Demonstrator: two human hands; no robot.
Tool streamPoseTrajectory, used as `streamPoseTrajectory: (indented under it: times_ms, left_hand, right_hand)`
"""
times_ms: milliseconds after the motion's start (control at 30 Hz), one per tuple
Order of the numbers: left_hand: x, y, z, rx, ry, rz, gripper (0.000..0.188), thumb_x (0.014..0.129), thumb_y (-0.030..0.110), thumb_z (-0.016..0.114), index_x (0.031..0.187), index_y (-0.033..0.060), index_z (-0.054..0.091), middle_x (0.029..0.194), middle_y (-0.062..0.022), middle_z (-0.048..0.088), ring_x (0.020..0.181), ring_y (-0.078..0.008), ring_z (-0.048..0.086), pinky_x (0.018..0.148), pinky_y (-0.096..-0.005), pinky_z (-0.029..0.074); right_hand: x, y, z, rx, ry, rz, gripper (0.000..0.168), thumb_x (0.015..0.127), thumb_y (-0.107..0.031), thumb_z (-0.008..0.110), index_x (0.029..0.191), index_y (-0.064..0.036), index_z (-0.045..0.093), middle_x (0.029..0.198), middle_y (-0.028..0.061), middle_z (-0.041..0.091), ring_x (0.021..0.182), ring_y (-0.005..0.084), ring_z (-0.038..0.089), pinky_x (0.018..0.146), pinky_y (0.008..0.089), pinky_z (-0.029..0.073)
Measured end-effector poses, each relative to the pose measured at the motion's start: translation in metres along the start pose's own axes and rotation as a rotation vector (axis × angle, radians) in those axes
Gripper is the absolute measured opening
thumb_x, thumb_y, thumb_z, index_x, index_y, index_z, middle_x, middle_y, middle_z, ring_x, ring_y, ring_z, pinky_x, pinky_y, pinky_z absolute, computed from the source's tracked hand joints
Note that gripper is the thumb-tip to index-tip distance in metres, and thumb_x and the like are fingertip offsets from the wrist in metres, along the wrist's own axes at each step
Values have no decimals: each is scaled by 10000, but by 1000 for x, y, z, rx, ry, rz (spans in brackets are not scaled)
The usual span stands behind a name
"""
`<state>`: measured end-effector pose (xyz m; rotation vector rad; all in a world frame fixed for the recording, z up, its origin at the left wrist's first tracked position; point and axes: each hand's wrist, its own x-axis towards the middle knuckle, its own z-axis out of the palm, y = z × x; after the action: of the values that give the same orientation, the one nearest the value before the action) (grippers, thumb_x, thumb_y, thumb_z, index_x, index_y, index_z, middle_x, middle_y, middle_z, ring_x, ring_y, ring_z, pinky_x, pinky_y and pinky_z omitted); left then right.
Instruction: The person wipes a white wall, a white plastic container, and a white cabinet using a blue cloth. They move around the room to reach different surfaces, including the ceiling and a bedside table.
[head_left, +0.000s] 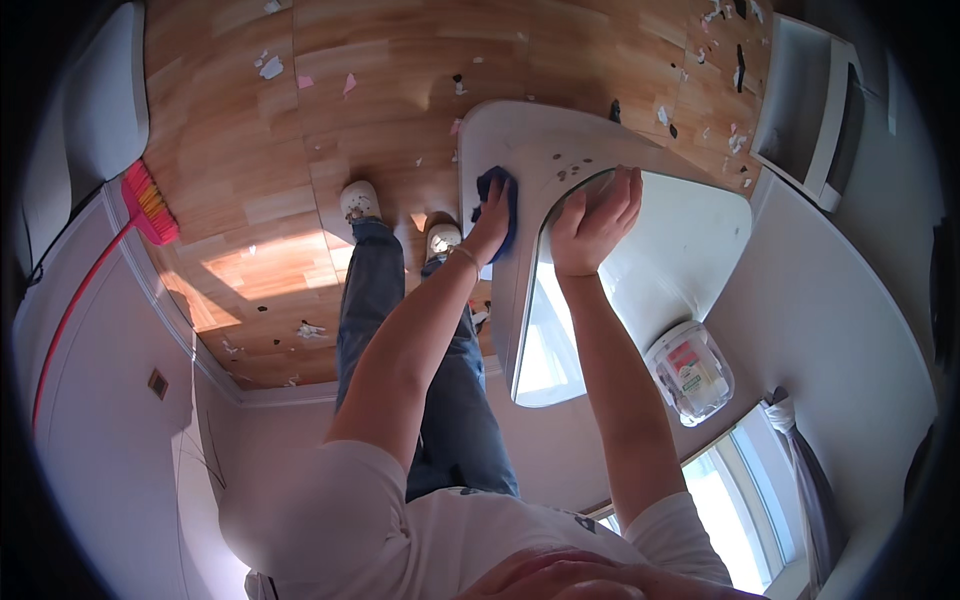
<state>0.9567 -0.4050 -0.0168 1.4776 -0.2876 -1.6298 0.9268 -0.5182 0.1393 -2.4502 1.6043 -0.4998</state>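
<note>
A bunched dark blue cloth (511, 232) is under my left hand (491, 221), pressed against the outer face of a white cabinet (517, 127). On the cabinet lies a glossy, reflective glass top (675, 232) with rounded corners. My right hand (600, 221) rests on this glass near its edge, with the fingers spread and no object in them. A few small dark spots (570, 169) mark the white surface just beyond that edge.
A clear plastic tub (690, 382) sits on the glass near the wall. Paper scraps (271, 67) litter the wood-look floor (390, 97). A red broom (150, 206) leans at the left. White shelving (802, 112) stands at the far right, and a window (731, 510) is at the lower right.
</note>
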Motion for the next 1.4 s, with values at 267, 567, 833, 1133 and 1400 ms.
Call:
streamPoseTrajectory:
  times_ms: [267, 567, 833, 1133, 1400]
  left_hand:
    - [-61, 16, 20, -743, -114, -516, 762, 982, 626, 222, 1523, 90, 184, 1548, -45, 277, 1375, -208, 314, 1142, -322, 219]
    - [35, 160, 3, 793, -401, 591, 422, 894, 71, 446, 1310, -3, 456, 1409, -197, 419, 1212, -397, 440, 1077, -427, 339]
    - [-58, 152, 2, 208, -185, 27, 583, 1018, 346, 380, 1473, 3, 256, 1429, -297, 355, 1353, -374, 352, 1111, -384, 276]
    - [14, 228, 43, 753, -334, 283, 448, 876, 261, 587, 1272, 58, 532, 1060, -222, 639, 1021, -385, 589, 886, -423, 475]
    - [47, 232, 147, 1179, -291, 454, 236, 806, 274, 587, 968, 105, 616, 890, -86, 666, 800, -304, 655, 670, -385, 527]
  right_hand:
    - [-3, 1, -5, -70, -42, -1, 548, 888, -386, 431, 1318, -45, 430, 1438, 279, 325, 1306, 469, 318, 1068, 569, 223]
    - [-4, 2, -3, 58, 43, 15, 591, 925, -466, 402, 1352, -58, 383, 1419, 261, 364, 1311, 413, 363, 1057, 586, 219]
    - [0, 4, -10, 174, 63, 33, 583, 918, -460, 437, 1342, -62, 394, 1407, 261, 380, 1249, 447, 408, 1029, 546, 300]
    - [8, 10, -25, 565, 47, 215, 536, 949, -416, 401, 1308, -19, 437, 1425, 233, 388, 1303, 422, 367, 1083, 518, 216]
    - [70, 116, -81, 705, -168, 76, 476, 1004, -359, 304, 1243, -18, 534, 1262, 222, 553, 1198, 429, 492, 1042, 474, 354]
